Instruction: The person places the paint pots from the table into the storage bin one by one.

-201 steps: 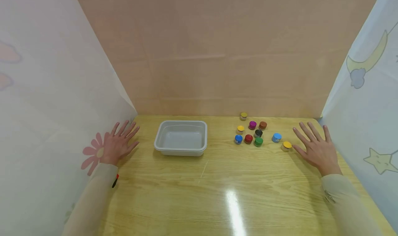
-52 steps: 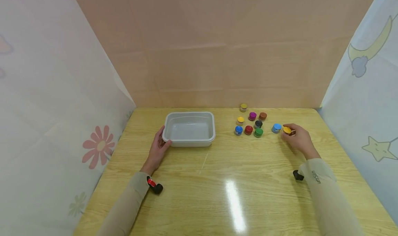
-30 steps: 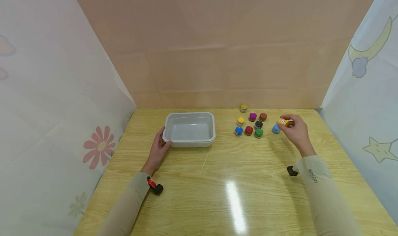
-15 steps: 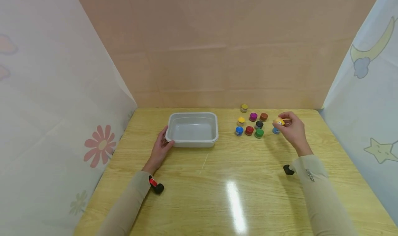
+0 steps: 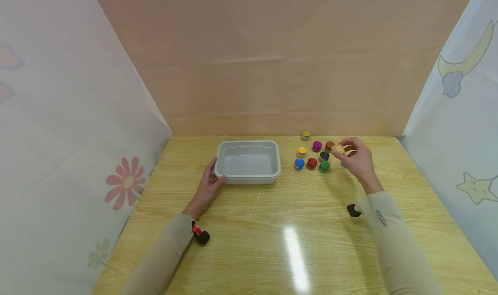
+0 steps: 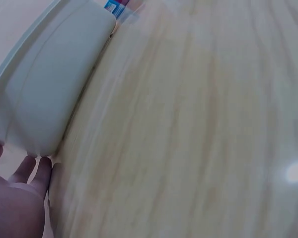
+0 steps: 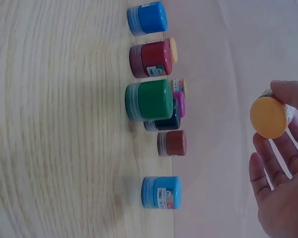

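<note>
While gripping the white tray (image 5: 249,177) at its near left corner with the left hand (image 5: 206,188), pinches a yellow-orange jar (image 7: 269,117) in the right hand (image 5: 359,161), above the table (image 5: 249,252), right of the tray.

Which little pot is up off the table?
The yellow-orange pot pinched in the right hand. That sets it apart: the other pots all stand on the table.
</note>
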A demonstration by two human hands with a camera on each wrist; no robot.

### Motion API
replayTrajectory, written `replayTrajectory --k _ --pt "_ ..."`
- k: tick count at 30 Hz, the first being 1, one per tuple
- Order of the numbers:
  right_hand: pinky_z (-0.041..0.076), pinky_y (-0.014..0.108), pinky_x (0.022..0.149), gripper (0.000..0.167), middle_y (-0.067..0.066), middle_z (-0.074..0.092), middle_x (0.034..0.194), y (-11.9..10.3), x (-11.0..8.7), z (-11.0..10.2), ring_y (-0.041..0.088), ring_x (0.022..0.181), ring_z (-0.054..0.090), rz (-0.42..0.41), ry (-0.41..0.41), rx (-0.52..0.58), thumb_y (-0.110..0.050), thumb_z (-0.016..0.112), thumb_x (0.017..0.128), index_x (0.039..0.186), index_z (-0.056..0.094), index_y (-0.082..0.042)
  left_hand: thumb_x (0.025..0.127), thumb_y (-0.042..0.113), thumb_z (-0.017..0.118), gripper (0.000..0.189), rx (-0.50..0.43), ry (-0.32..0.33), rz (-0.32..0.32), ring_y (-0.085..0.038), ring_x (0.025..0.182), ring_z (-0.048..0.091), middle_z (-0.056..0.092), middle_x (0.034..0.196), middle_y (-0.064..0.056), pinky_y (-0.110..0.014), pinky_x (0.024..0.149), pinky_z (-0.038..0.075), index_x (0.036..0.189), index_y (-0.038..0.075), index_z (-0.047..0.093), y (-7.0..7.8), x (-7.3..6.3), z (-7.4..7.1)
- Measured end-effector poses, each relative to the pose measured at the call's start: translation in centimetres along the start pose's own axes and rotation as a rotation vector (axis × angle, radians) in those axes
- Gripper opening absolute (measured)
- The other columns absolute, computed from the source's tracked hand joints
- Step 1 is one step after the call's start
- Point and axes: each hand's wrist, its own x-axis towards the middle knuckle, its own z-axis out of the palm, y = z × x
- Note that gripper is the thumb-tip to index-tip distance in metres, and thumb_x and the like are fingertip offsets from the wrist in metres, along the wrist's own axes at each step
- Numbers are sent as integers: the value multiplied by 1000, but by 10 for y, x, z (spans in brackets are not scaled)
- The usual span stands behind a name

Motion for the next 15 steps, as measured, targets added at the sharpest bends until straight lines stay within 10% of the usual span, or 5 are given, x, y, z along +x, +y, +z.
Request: replayTrajectory --k 15 --pt "47 4 82 53 18 59 136 -24 4 18 20 109 58 6 -61 73 -32 75 97 140 60 -4 104 20 64 73 6 25 2 -26 159 23 22 172 4 -52 126 30 164 34 24 1 0 14"
